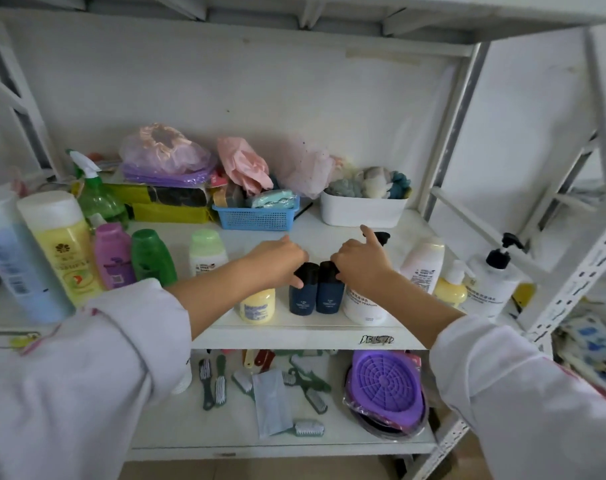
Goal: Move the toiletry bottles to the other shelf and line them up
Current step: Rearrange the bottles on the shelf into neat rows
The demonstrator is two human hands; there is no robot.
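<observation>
Two small dark blue bottles stand side by side at the front of the white middle shelf (294, 332). My left hand (277, 263) grips the cap of the left dark bottle (302, 299). My right hand (360, 261) grips the cap of the right dark bottle (329, 297), its index finger sticking up. A small yellow jar (257, 306) stands just left of the pair, and a white pump bottle (363, 308) just right, partly hidden by my right wrist. More bottles stand left: yellow (61, 244), purple (112, 254), green (153, 256), pale green-capped (207, 251).
A blue basket (256, 216) and a white tub (362, 211) sit at the back with bagged items. Right front holds a white bottle (422, 265), a yellow pump bottle (451, 287) and a large white pump bottle (495, 278). The lower shelf holds brushes and a purple basin (388, 384).
</observation>
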